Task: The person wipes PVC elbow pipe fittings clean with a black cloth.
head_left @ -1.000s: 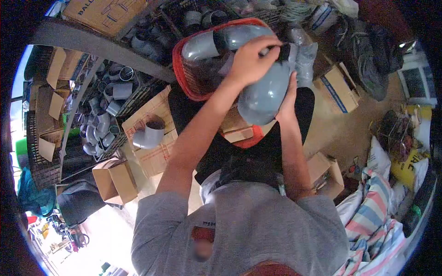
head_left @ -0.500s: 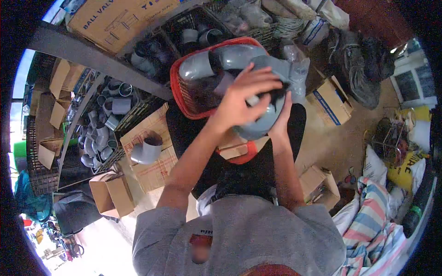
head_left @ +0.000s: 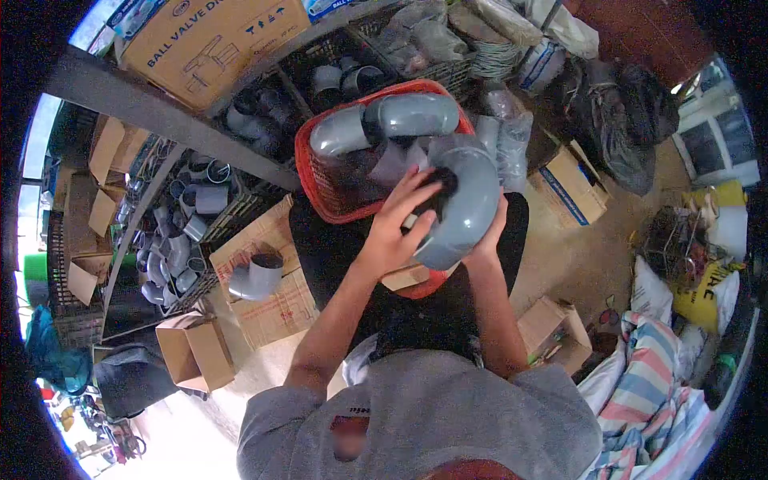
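1. My left hand lies with its fingers spread wide against the near face of a large grey pipe elbow. The fingertips reach the dark mouth at its top. I cannot tell whether they hook over the rim or only press on it.
2. My right hand is mostly hidden behind the elbow. Only the edge of the palm and some fingers show, cupping the outer curve from the far side, so it holds the fitting.
3. The elbow is therefore up between both hands, tilted, just over the near rim of the red basket.
4. Just beyond the hands, a second grey elbow lies in that basket.
5. To the left of my left forearm, a smaller grey fitting stands on a cardboard box.
6. My reading of the elbow: rigid moulded plastic, bulky and fairly heavy for one hand, with a smooth, slippery skin. It won't crush, but it could roll out of a flat palm.
7. The surest hold, I judge, is fingers inside a socket mouth with the thumb outside, and the other hand under the bend.
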`<act>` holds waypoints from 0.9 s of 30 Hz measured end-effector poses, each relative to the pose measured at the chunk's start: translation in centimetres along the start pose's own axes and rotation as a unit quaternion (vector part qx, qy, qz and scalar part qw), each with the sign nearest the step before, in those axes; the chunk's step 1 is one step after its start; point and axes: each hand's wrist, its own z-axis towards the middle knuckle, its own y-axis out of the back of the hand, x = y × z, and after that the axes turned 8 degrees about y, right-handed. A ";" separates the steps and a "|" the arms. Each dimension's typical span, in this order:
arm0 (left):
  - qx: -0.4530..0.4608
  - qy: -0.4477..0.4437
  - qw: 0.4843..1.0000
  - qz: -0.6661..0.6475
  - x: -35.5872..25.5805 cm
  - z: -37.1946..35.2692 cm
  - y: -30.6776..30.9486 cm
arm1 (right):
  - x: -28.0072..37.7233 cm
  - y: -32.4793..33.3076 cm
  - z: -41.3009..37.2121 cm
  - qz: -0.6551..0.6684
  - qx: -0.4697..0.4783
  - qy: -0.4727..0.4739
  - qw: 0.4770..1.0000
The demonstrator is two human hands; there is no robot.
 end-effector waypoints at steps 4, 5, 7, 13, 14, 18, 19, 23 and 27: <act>0.110 -0.152 0.977 0.101 -1.7 -1.2 2.0 | -1.6 1.0 0.9 0.002 -0.005 -0.012 1.000; 0.110 -0.152 0.977 0.101 -1.3 -1.2 2.2 | -1.5 0.3 0.7 0.003 -0.010 -0.015 1.000; 0.053 -0.122 0.989 0.071 0.1 -0.8 2.9 | -1.2 -1.1 -0.2 0.007 -0.037 -0.056 0.998; 0.065 -0.179 0.979 0.079 -1.1 -1.4 3.9 | -1.0 -3.0 -1.5 0.030 -0.018 -0.061 0.998; 0.073 -0.187 0.975 0.097 -1.1 -1.5 3.9 | -1.2 -3.0 -1.0 0.017 -0.012 -0.065 0.998; 0.010 -0.118 0.986 0.118 -1.1 -0.1 2.9 | -2.4 -2.2 -0.1 0.045 -0.027 -0.058 0.997; -0.025 -0.085 0.991 0.104 -1.2 0.1 2.7 | -2.6 -1.7 -0.2 0.048 -0.027 -0.056 0.997; 0.089 -0.188 0.966 0.152 -2.8 -1.0 3.4 | -1.4 -2.6 -1.2 0.050 -0.033 -0.076 0.995; -0.032 -0.084 0.992 0.083 2.1 1.8 3.0 | -2.1 -1.1 -0.3 0.031 -0.059 -0.057 0.996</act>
